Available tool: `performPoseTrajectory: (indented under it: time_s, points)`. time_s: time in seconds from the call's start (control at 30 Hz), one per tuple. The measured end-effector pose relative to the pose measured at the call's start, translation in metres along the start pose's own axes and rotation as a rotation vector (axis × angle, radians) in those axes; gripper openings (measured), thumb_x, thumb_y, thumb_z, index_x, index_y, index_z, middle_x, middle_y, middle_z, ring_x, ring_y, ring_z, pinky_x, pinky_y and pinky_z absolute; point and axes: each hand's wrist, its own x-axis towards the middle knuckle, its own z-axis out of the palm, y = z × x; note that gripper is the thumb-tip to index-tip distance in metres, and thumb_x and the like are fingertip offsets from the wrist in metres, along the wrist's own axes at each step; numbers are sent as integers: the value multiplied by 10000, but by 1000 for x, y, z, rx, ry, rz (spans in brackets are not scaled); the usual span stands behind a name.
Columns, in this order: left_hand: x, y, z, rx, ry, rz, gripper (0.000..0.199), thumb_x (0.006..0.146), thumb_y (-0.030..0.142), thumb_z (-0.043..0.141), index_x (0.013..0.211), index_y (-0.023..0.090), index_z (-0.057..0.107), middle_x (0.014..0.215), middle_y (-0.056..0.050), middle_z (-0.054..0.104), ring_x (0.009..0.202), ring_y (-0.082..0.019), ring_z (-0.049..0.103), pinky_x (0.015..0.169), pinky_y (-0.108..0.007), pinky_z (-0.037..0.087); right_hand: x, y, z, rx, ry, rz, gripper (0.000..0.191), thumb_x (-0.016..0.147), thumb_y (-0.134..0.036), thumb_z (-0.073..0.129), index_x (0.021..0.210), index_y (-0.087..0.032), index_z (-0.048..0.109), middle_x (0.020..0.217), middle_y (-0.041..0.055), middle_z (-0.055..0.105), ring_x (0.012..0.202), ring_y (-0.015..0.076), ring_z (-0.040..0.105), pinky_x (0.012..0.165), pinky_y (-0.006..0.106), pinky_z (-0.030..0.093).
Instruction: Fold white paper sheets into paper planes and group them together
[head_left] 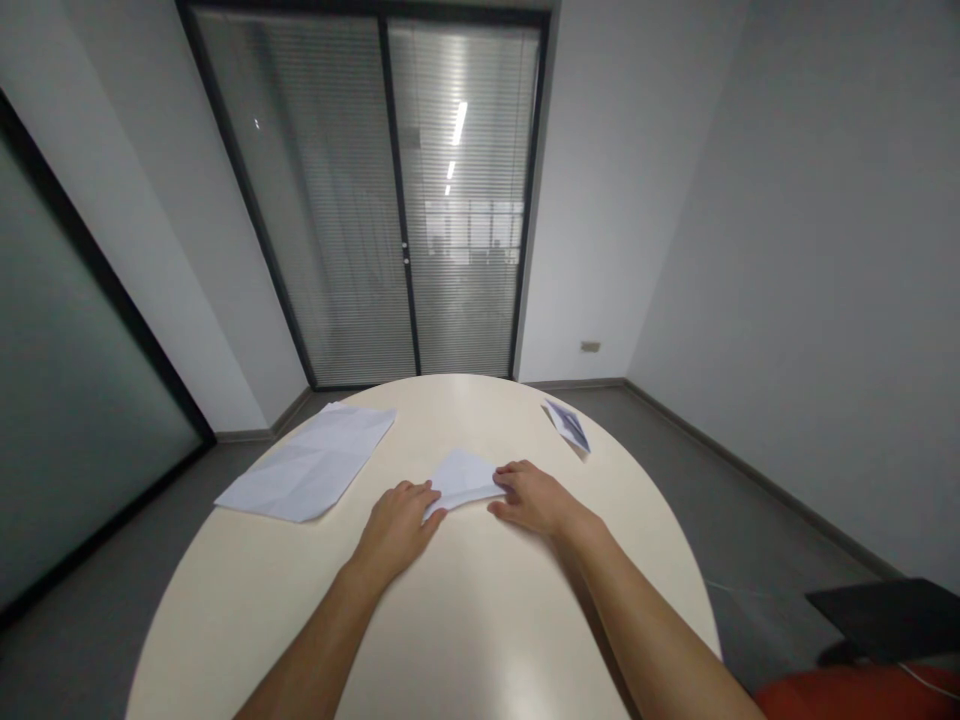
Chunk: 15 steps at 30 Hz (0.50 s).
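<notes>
A folded white paper [463,476] lies on the round cream table [450,600], its top coming to a blunt point and a folded strip running along its near edge. My left hand [399,525] grips the paper's left corner between thumb and fingers. At the right corner, my right hand [534,497] holds it the same way, thumb below and fingers on top. Both hands rest low over the tabletop, with the middle of the paper showing between them.
Creased white sheets [311,462] lie at the table's left edge. A small folded paper with a dark printed picture [570,427] is at the back right. Beyond the table's lower right are a black flat object [889,618] and something red [862,693].
</notes>
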Motion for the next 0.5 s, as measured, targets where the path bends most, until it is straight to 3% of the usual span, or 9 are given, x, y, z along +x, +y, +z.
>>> performPoseTrajectory:
  time_s: [0.2, 0.5]
  points:
    - [0, 0, -1, -5, 19, -68, 362, 998, 403, 480, 1216, 227, 709, 1203, -81, 742, 1099, -250, 669, 975, -363, 463, 0, -1, 1, 22, 27, 82, 303, 944, -356, 545, 1080, -182, 752, 1193, 119, 737, 1143, 242, 654, 947, 283, 452]
    - [1, 0, 1, -30, 82, -111, 342, 1017, 412, 461, 1148, 228, 717, 1154, -65, 759, 1070, -232, 698, 905, -311, 480, 1, -7, -2, 13, 46, 254, 331, 929, -287, 543, 1203, -240, 724, 1138, 85, 764, 1072, 235, 692, 894, 286, 466]
